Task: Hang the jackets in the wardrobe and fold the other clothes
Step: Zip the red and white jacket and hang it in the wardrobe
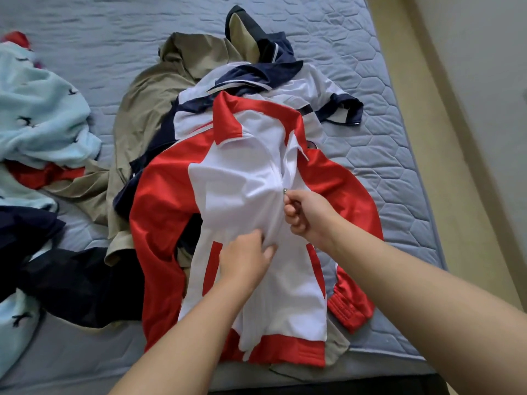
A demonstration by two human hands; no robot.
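Jacket in red and white, the red-and-white jacket, lies front-up on the near part of the bed, spread on top of the pile, its zip closed along the lower half and open from the chest to the collar. The right hand pinches the zip pull with curled fingers, while the left hand grips a bunch of white cloth just beside the zip, lower down, seemingly to hold it taut. Under this jacket lie a navy-and-white jacket and a khaki garment. Further left a pale blue fleece and a dark garment sit crumpled. By my reading the task is at an early stage: nothing in view is folded, no hanger or wardrobe shows, and this jacket is only being zipped before hanging; everything else remains to be sorted.
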